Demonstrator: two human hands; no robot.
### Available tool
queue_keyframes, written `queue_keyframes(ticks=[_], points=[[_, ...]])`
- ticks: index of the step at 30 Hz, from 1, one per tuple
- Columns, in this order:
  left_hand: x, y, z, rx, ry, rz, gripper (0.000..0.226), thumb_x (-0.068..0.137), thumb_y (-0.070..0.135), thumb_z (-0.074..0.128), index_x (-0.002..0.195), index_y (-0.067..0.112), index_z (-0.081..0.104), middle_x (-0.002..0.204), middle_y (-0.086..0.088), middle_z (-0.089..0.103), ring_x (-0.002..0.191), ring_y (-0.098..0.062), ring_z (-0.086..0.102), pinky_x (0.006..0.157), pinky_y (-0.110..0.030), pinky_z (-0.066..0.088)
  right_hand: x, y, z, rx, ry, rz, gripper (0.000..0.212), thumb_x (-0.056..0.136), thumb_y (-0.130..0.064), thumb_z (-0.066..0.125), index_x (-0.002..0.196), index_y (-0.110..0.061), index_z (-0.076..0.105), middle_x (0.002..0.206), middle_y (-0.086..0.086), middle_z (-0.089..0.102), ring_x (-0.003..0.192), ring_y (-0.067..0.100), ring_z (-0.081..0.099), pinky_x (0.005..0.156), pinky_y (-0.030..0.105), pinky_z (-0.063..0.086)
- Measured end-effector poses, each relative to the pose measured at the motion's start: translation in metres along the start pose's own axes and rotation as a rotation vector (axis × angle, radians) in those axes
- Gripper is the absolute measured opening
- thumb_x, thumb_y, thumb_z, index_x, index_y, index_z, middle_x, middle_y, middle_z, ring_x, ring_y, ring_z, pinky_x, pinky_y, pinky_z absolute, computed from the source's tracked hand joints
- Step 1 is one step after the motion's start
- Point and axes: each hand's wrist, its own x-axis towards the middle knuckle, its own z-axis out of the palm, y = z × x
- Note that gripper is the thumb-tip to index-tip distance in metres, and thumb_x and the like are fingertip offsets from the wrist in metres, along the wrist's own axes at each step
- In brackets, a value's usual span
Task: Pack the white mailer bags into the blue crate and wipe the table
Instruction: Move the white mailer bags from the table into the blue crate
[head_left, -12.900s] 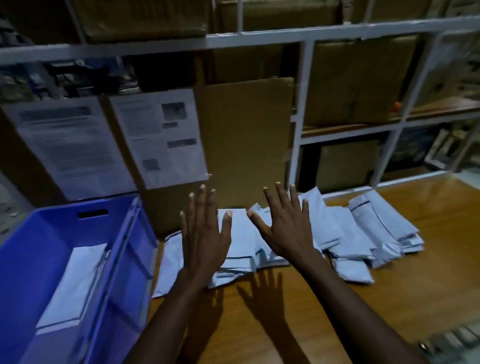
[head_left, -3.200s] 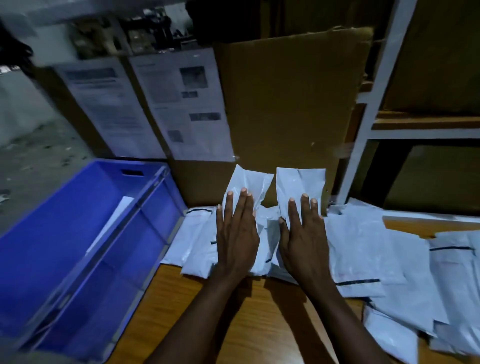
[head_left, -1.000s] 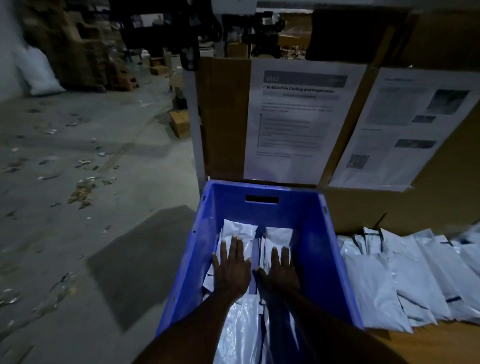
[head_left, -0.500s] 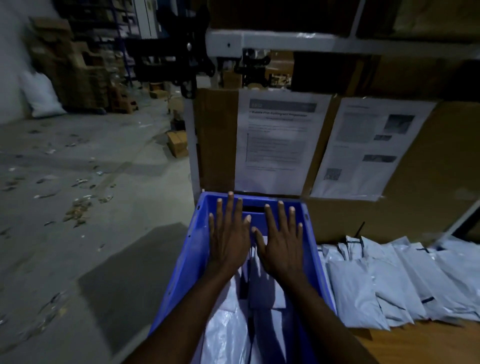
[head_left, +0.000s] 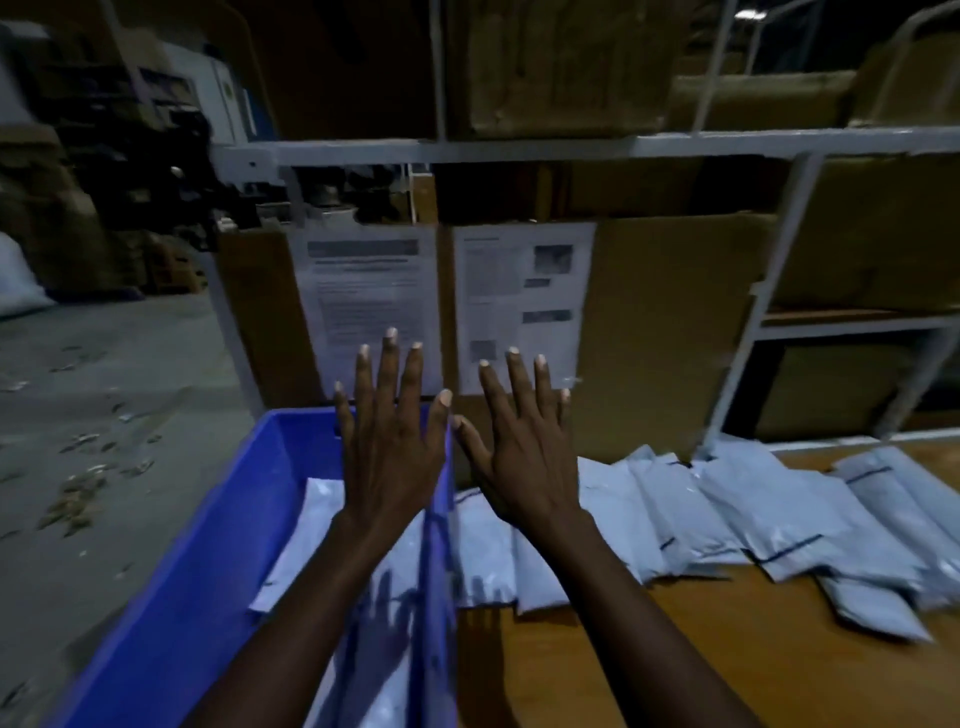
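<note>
- Head view, hands: my left hand (head_left: 395, 457) is spread flat with straight fingers and holds nothing. My right hand (head_left: 524, 462) hovers just beside it, thumbs nearly touching, equally splayed and empty.
- Head view, crate: the blue crate (head_left: 218, 545) sits below and to the left of the left hand, whose palm hangs over the crate's right wall. A few bags already lie flat inside, under that wrist.
- Head view, bags: most of the white mailer bags (head_left: 779, 514) lie on the wooden table (head_left: 727, 649), starting beneath the right hand and fanning away to its right, overlapping like shingles.
- Handling, as I judge it: they look like thin plastic film, so light, limp and slick, not fragile. A lifted stack would likely slide apart, so I would slip fingers under a short edge, press a palm on top, and carry several flat.
- Head view, beyond the fingertips: printed sheets (head_left: 369, 301) hang on a cardboard panel (head_left: 670, 322), under a white shelf frame (head_left: 519, 148).
</note>
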Motion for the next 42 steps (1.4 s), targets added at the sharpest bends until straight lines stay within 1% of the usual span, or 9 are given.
queue_keyframes(ticks=[7, 14, 28, 32, 35, 37, 39, 40, 42], points=[[-0.057, 0.157, 0.033, 0.005, -0.036, -0.016, 0.063, 0.106, 0.049, 0.034, 0.161, 0.02, 0.028, 0.172, -0.004, 0.013, 0.159, -0.028, 0.005, 0.125, -0.06, 0.009, -0.057, 0.133, -0.078, -0.06, -0.046, 0.014, 0.07, 0.102, -0.064, 0.032, 0.161, -0.03, 0.02, 0.171, 0.002, 0.004, 0.157, 0.027, -0.006, 0.123, 0.057, 0.012], [-0.078, 0.247, 0.077, -0.045, -0.126, -0.017, 0.066, 0.105, 0.052, 0.027, 0.163, 0.023, 0.021, 0.172, -0.001, 0.009, 0.159, -0.025, 0.003, 0.125, -0.058, 0.007, -0.082, 0.23, -0.114, -0.082, -0.115, 0.076, 0.07, 0.102, -0.067, 0.028, 0.162, -0.034, 0.016, 0.171, -0.002, 0.0, 0.156, 0.023, -0.013, 0.125, 0.055, 0.008], [-0.077, 0.213, 0.22, 0.042, -0.36, -0.116, 0.067, 0.104, 0.056, 0.019, 0.162, 0.024, 0.027, 0.17, -0.003, 0.019, 0.157, -0.029, 0.016, 0.123, -0.058, 0.015, -0.069, 0.327, -0.005, -0.13, -0.41, 0.189, 0.079, 0.096, -0.067, 0.005, 0.162, -0.025, 0.011, 0.17, 0.003, -0.001, 0.157, 0.027, -0.007, 0.123, 0.05, -0.001], [-0.088, 0.196, 0.277, 0.047, -0.485, -0.067, 0.066, 0.102, 0.053, 0.021, 0.16, 0.025, 0.032, 0.17, -0.003, 0.021, 0.156, -0.031, 0.021, 0.121, -0.06, 0.023, -0.067, 0.337, 0.03, -0.1, -0.5, 0.237, 0.075, 0.098, -0.053, 0.009, 0.158, -0.015, 0.032, 0.167, 0.012, 0.02, 0.155, 0.036, 0.015, 0.12, 0.061, 0.024], [-0.104, 0.187, 0.313, 0.072, -0.556, -0.031, 0.065, 0.101, 0.051, 0.026, 0.158, 0.024, 0.037, 0.169, -0.006, 0.025, 0.154, -0.034, 0.024, 0.118, -0.063, 0.029, -0.068, 0.346, 0.057, -0.095, -0.619, 0.301, 0.072, 0.099, -0.049, 0.017, 0.146, -0.006, 0.052, 0.154, 0.02, 0.044, 0.142, 0.043, 0.041, 0.103, 0.066, 0.045], [-0.115, 0.183, 0.33, 0.075, -0.586, -0.015, 0.065, 0.101, 0.053, 0.026, 0.158, 0.023, 0.037, 0.168, -0.007, 0.025, 0.154, -0.035, 0.025, 0.116, -0.064, 0.031, -0.069, 0.352, 0.071, -0.108, -0.677, 0.273, 0.07, 0.099, -0.046, 0.031, 0.154, -0.003, 0.037, 0.161, 0.023, 0.03, 0.149, 0.044, 0.028, 0.112, 0.066, 0.034], [-0.121, 0.181, 0.344, 0.085, -0.618, 0.014, 0.066, 0.101, 0.056, 0.027, 0.159, 0.024, 0.035, 0.169, -0.007, 0.024, 0.155, -0.035, 0.023, 0.117, -0.064, 0.027, -0.073, 0.363, 0.086, -0.114, -0.797, 0.237, 0.079, 0.101, -0.046, 0.04, 0.162, -0.01, 0.004, 0.169, 0.016, -0.005, 0.155, 0.037, -0.007, 0.124, 0.058, 0.005], [-0.124, 0.181, 0.349, 0.085, -0.632, 0.019, 0.067, 0.101, 0.058, 0.028, 0.159, 0.025, 0.036, 0.169, -0.007, 0.023, 0.155, -0.035, 0.023, 0.118, -0.064, 0.024, -0.076, 0.368, 0.092, -0.104, -0.847, 0.244, 0.082, 0.1, -0.052, 0.036, 0.162, -0.013, -0.003, 0.168, 0.013, -0.013, 0.155, 0.035, -0.014, 0.124, 0.055, -0.003], [-0.129, 0.18, 0.358, 0.092, -0.638, 0.009, 0.068, 0.1, 0.061, 0.028, 0.158, 0.025, 0.039, 0.168, -0.006, 0.025, 0.154, -0.035, 0.024, 0.119, -0.063, 0.021, -0.083, 0.375, 0.099, -0.084, -0.851, 0.248, 0.092, 0.087, -0.072, 0.002, 0.162, -0.019, -0.002, 0.167, 0.007, -0.017, 0.155, 0.032, -0.015, 0.123, 0.054, -0.005]])
